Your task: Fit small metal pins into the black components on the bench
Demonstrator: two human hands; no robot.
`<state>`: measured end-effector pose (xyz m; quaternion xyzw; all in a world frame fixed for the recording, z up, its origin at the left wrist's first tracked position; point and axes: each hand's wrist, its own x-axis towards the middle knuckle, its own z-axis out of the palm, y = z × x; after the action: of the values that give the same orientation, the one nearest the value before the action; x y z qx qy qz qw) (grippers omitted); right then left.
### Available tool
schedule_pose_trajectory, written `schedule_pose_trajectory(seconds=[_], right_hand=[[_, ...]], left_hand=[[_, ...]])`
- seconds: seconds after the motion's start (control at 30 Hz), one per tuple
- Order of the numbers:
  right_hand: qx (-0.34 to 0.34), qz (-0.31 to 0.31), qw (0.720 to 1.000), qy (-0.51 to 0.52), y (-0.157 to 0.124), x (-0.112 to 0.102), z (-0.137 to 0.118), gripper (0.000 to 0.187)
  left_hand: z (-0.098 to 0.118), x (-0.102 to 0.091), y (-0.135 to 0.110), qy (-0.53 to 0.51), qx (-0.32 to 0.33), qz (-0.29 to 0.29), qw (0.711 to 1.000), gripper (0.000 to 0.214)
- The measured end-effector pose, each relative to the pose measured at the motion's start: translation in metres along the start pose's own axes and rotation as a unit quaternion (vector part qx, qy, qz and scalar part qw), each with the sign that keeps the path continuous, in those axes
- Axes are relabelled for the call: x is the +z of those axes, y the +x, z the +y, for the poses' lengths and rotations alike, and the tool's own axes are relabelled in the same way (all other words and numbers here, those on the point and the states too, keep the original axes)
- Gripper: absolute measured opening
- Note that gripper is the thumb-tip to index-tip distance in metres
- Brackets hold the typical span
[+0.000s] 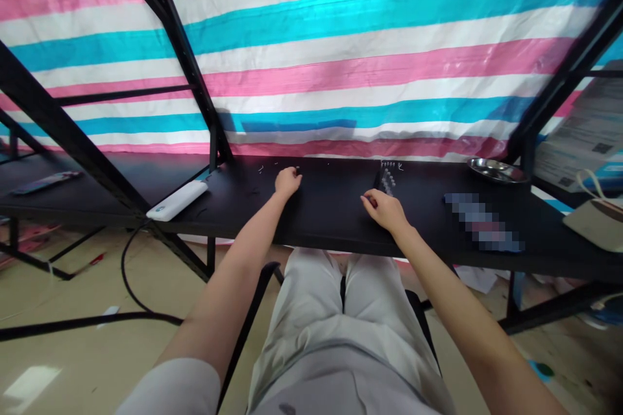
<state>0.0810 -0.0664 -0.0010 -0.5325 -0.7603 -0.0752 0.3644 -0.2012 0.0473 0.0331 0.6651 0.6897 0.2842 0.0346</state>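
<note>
My left hand point(289, 182) rests over the black tabletop point(331, 207), its fingers closed. A tiny dark bit shows at its fingertips, too small to name. My right hand point(385, 209) is nearer the front edge, fingers curled together; whatever they hold is hidden. Just beyond it lies a cluster of small clear round pieces point(388, 180), with a narrow dark item point(378, 177) beside it, partly covered by the hand. Small whitish bits point(390, 164) form a short row behind these. A few more white specks point(260, 169) lie beyond my left hand.
A white elongated device point(178, 201) sits by the left post, near a black cable point(125, 266). On the right are a shiny metal dish point(496, 170), a blurred-out flat item point(484, 224) and a pale bag point(596, 220). Striped sheeting point(370, 78) hangs behind; black frame posts point(182, 45) rise beside it.
</note>
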Motion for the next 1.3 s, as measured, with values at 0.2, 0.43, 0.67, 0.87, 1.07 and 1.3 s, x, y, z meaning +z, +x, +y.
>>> schedule_pose_trajectory(seconds=[0.2, 0.43, 0.67, 0.87, 1.07, 1.3], right_hand=[[-0.013, 0.022, 1.000, 0.012, -0.001, 0.000, -0.001, 0.026], [-0.002, 0.014, 1.000, 0.013, -0.001, 0.001, 0.001, 0.026], [0.003, 0.014, 1.000, 0.012, -0.001, 0.001, 0.002, 0.026], [0.005, 0.051, 0.998, 0.028, -0.002, -0.001, 0.002, 0.023], [0.061, 0.171, 0.982, 0.043, -0.003, -0.007, 0.008, 0.019], [0.280, 0.170, 0.944, -0.031, 0.000, -0.015, 0.027, 0.025]], left_hand=[[-0.051, -0.006, 0.006, 0.045, -0.104, 0.024, 0.993, 0.012], [-0.062, 0.001, 0.008, 0.040, -0.112, 0.027, 0.992, 0.017], [-0.066, 0.000, 0.010, 0.013, -0.124, 0.016, 0.992, 0.018], [-0.065, 0.000, 0.011, 0.004, -0.126, 0.012, 0.992, 0.018], [-0.059, -0.003, 0.002, -0.010, -0.095, 0.064, 0.993, 0.039], [-0.042, -0.010, -0.018, -0.003, 0.044, 0.233, 0.972, 0.051]])
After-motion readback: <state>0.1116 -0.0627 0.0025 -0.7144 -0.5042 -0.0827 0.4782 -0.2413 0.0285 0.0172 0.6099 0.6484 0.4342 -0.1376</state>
